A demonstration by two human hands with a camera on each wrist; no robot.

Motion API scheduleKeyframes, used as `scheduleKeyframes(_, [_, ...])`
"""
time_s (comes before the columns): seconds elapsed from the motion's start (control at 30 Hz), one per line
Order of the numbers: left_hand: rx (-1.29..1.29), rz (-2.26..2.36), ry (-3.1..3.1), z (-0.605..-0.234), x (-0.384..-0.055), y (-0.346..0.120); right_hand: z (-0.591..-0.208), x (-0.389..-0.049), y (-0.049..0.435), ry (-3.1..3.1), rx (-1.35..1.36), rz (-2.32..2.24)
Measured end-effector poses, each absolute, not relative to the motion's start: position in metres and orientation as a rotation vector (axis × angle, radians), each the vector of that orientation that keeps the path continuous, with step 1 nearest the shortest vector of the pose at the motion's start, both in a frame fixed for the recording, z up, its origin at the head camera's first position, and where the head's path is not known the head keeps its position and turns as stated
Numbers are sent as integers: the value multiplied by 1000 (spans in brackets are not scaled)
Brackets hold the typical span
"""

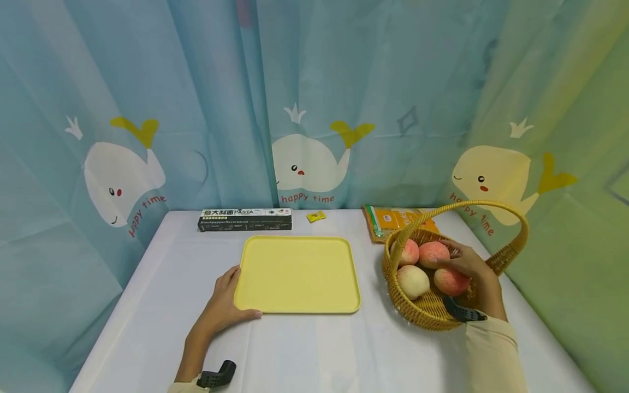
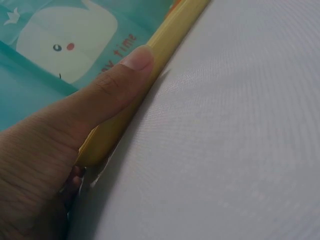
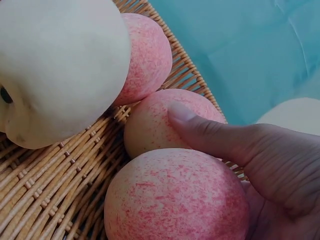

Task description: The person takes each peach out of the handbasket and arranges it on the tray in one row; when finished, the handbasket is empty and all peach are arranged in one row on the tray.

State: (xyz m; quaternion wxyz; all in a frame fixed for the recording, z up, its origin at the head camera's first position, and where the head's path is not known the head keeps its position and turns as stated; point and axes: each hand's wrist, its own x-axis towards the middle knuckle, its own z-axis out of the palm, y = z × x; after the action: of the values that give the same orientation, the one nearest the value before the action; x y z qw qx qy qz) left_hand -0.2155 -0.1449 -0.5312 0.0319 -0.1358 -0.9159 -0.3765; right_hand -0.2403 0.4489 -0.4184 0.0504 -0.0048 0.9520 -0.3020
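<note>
My left hand (image 1: pixel 227 303) holds the near left corner of a yellow tray (image 1: pixel 297 274), with fingers along its left side. The thumb lies against the near edge, seen close in the left wrist view. My right hand (image 1: pixel 470 266) reaches into a wicker basket (image 1: pixel 417 314) of peaches, under its arched handle. Its thumb rests on a pink peach (image 3: pixel 172 117) at the back; the other fingers are mostly hidden behind that peach. A second pink peach (image 3: pixel 175 195) lies under the hand, nearer the palm. A third (image 1: pixel 407 253) and a pale peach (image 1: pixel 413 281) lie to the left.
Behind the tray lie a dark pasta box (image 1: pixel 244 220) and a small yellow packet (image 1: pixel 316 216). An orange food bag (image 1: pixel 393 219) lies behind the basket. Curtains with whale prints (image 1: pixel 309 164) hang round the white table (image 1: pixel 304 355).
</note>
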Motion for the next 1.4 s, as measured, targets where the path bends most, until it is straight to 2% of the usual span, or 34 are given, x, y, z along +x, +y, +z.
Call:
scheduleKeyframes(0.37, [-393,-1188,-2835,-531,-215,-147,-426,-247,453,2871,5,-973])
scheduleKeyframes(0.63, [-400,-1187,-2841,-532,-217,-145,-431,-247,453,2806,156,-1091])
scheduleKeyframes(1.07, [-387,-1187,-2854,-531,-217,-143,-432,-240,452,2846,240,-1155])
scheduleKeyframes(1.4, [-394,-1157,-2851,-528,-215,-144,-423,-233,449,2878,171,-1161])
